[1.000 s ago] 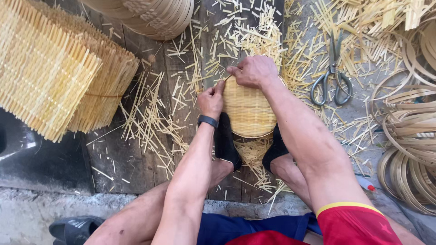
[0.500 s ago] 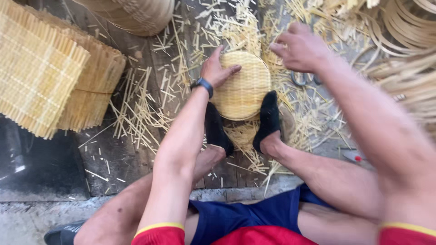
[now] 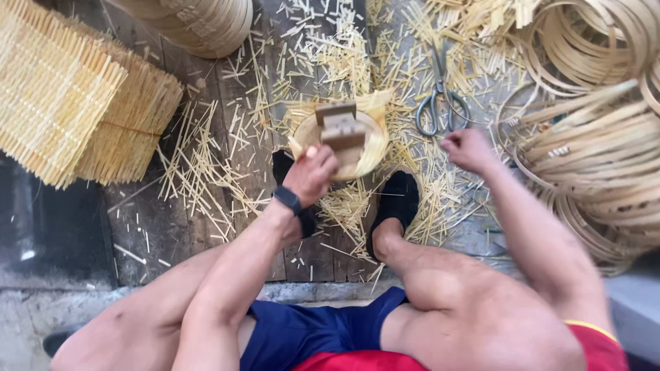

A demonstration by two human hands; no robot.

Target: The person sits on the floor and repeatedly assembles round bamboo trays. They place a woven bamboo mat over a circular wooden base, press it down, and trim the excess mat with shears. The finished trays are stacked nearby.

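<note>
Basket (image 3: 371,148) work sits between my two dark shoes, just past my knees at twelve o'clock from where I sit: a small round woven bowl with a wooden block (image 3: 340,130) showing inside its rim. My left hand (image 3: 311,175) is closed around the near edge of that basket and block, at about seven o'clock of the rim, wrist strap showing. My right hand (image 3: 467,148) hangs free at three o'clock of the basket, fingers curled in loosely; I cannot tell whether anything thin is pinched there.

I judge the weave of the bowl to be done and its edge mostly trimmed, going by the litter of cut slivers (image 3: 206,172) all round. No hoop is on the rim yet; the hoops (image 3: 591,137) lie heaped at three o'clock, and the scissors (image 3: 440,103) rest on the boards at one o'clock. Flat woven mats (image 3: 62,103) are stacked at ten o'clock, untouched.
</note>
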